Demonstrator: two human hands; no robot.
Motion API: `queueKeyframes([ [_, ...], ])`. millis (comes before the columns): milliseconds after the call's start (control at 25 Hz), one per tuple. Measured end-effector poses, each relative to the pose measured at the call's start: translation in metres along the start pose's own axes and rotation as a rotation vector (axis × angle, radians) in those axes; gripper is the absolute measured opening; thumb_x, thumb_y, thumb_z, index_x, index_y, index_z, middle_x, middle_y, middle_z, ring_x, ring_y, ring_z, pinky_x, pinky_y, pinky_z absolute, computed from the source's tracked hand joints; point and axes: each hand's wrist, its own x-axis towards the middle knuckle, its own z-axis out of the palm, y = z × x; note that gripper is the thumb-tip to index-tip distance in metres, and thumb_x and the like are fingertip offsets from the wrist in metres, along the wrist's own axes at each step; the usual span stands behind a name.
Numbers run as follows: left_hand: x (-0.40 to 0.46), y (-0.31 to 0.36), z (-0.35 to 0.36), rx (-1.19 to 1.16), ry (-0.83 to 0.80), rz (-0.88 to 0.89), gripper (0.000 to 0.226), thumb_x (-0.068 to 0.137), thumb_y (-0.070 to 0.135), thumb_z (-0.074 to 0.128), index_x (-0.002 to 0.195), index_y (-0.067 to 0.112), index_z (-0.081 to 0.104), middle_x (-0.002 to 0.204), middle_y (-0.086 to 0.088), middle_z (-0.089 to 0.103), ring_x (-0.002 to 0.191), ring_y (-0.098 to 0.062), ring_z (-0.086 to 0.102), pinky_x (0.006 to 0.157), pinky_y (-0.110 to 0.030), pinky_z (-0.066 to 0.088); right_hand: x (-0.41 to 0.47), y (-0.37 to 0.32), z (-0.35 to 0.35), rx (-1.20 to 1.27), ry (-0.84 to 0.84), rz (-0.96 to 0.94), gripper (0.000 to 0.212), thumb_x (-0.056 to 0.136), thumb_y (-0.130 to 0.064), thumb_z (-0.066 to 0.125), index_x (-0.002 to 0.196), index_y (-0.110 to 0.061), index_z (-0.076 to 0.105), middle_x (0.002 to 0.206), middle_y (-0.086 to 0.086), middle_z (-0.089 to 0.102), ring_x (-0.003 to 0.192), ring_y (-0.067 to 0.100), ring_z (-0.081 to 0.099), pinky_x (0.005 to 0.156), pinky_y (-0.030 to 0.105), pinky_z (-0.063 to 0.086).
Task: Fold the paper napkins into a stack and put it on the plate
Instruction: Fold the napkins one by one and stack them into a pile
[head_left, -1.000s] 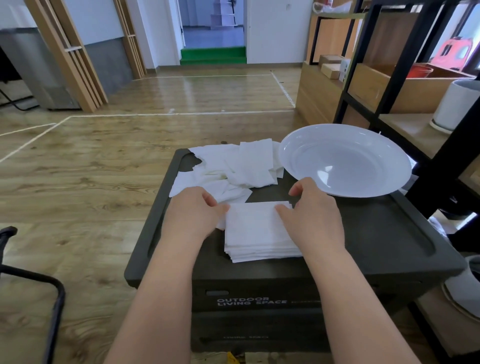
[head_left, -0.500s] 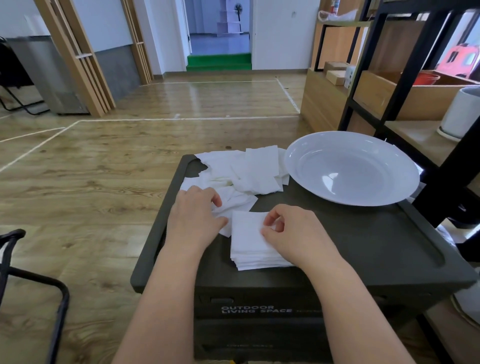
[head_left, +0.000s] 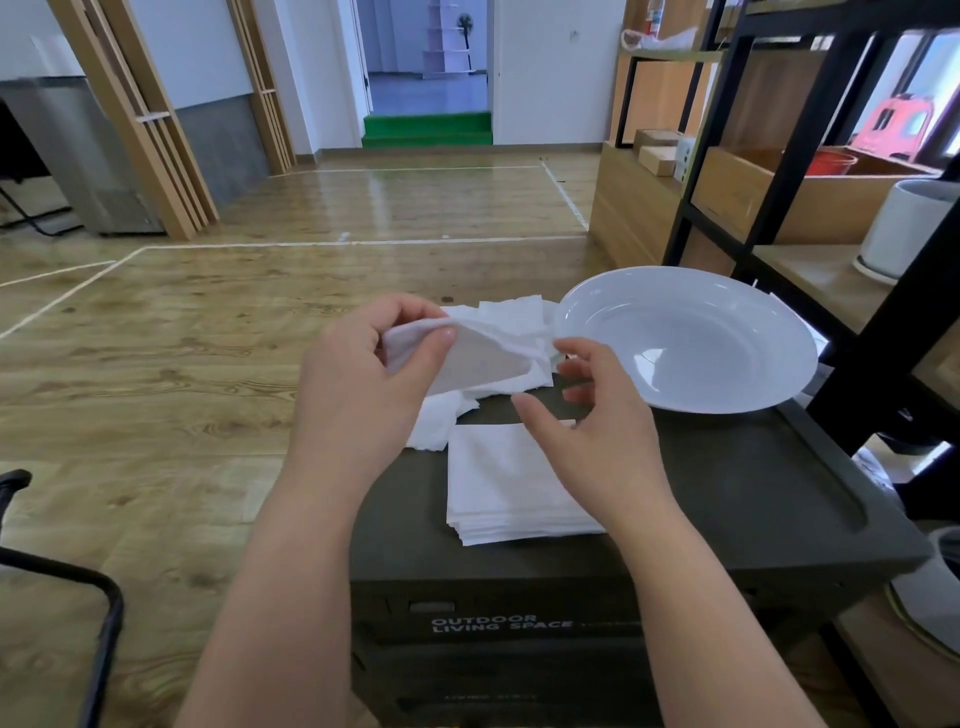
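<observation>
White folded napkins form a neat stack (head_left: 511, 480) on the near part of the dark box lid (head_left: 727, 499), which bears the words OUTDOOR LIVING SPACE on its front. Just beyond the stack, the right hand (head_left: 587, 415) hovers above the lid with fingers spread and relaxed, grasping nothing. Left of it and raised over the lid, the left hand (head_left: 363, 384) pinches one loose napkin (head_left: 483, 353) between thumb and fingers. Under that napkin, more unfolded napkins (head_left: 498, 312) lie in a loose pile at the lid's far side. The white plate (head_left: 685, 338) sits on the lid's far right corner, holding nothing.
</observation>
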Motion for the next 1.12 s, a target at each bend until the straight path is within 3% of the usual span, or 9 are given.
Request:
queueKeyframes([
  [80,-0.002,0.007,-0.002,-0.143,-0.108,-0.034,0.011,0.085,0.028,0.068,0.080,0.037,0.067,0.067,0.026,0.064,0.056,0.007,0.055,0.049,-0.006,0.040,-0.001,-0.005,-0.002,0.157,-0.083,-0.001,0.064,0.072,-0.042,0.075,0.127,-0.042,0.042,0.119,-0.021,0.051,0.106,-0.003,0.052,0.077,0.014,0.047],
  [120,-0.002,0.009,-0.002,-0.201,-0.175,-0.060,0.011,0.085,0.028,0.068,0.081,0.038,0.068,0.069,0.023,0.067,0.059,0.005,0.059,0.050,-0.009,0.044,-0.002,-0.006,-0.003,0.216,-0.122,-0.017,0.061,0.073,-0.040,0.076,0.126,-0.041,0.045,0.117,-0.021,0.056,0.104,-0.003,0.055,0.075,0.014,0.049],
  [240,-0.003,0.007,0.000,-0.250,-0.350,-0.143,0.008,0.086,0.029,0.067,0.084,0.036,0.071,0.075,0.013,0.072,0.069,-0.006,0.065,0.058,-0.019,0.050,-0.001,-0.010,-0.007,0.325,-0.107,0.008,0.012,0.083,-0.032,0.069,0.096,-0.030,0.068,0.088,-0.018,0.071,0.079,-0.003,0.065,0.060,0.011,0.048],
  [280,-0.003,0.004,0.002,-0.251,-0.389,-0.185,0.007,0.086,0.030,0.066,0.085,0.034,0.072,0.078,0.009,0.074,0.072,-0.008,0.066,0.062,-0.021,0.051,-0.001,-0.010,-0.008,0.331,-0.073,0.058,0.009,0.086,-0.033,0.065,0.086,-0.025,0.070,0.080,-0.016,0.072,0.072,-0.001,0.066,0.056,0.012,0.048],
  [400,-0.006,-0.011,0.012,-0.160,-0.450,-0.335,0.016,0.089,0.035,0.061,0.087,0.025,0.073,0.085,-0.009,0.072,0.076,-0.018,0.062,0.072,-0.033,0.048,0.003,-0.002,-0.011,0.239,-0.013,0.157,0.043,0.090,-0.039,0.056,0.064,-0.004,0.056,0.057,0.000,0.055,0.054,0.017,0.050,0.051,0.030,0.040],
  [520,-0.010,-0.023,0.023,0.064,-0.456,-0.441,0.023,0.088,0.040,0.061,0.083,0.020,0.071,0.076,-0.005,0.064,0.067,-0.015,0.053,0.066,-0.027,0.039,0.006,0.010,-0.015,-0.060,0.032,0.132,0.049,0.089,-0.037,0.055,0.051,-0.014,0.034,0.046,-0.009,0.030,0.046,0.009,0.026,0.050,0.026,0.024],
  [680,-0.013,-0.030,0.033,0.292,-0.418,-0.501,0.030,0.084,0.042,0.064,0.075,0.013,0.065,0.069,0.005,0.057,0.062,-0.009,0.050,0.053,-0.023,0.035,0.008,0.020,-0.013,-0.368,-0.041,0.194,0.023,0.089,-0.041,0.055,0.071,-0.026,0.055,0.070,-0.012,0.057,0.063,0.002,0.049,0.051,0.017,0.029],
  [960,-0.012,-0.041,0.038,0.395,-0.407,-0.575,0.030,0.080,0.041,0.069,0.065,0.020,0.053,0.070,0.010,0.055,0.062,-0.008,0.050,0.052,-0.023,0.034,0.007,0.025,-0.005,-0.445,-0.061,0.223,0.024,0.088,-0.038,0.058,0.068,-0.028,0.049,0.070,-0.013,0.052,0.062,0.000,0.045,0.049,0.015,0.028],
  [1120,-0.012,-0.044,0.038,0.417,-0.387,-0.569,0.027,0.076,0.039,0.073,0.071,0.025,0.050,0.078,0.009,0.057,0.074,-0.011,0.055,0.058,-0.025,0.037,0.001,0.016,-0.003,-0.459,0.031,0.184,0.017,0.085,-0.032,0.064,0.088,-0.027,0.049,0.080,-0.011,0.051,0.072,0.006,0.049,0.053,0.016,0.032],
])
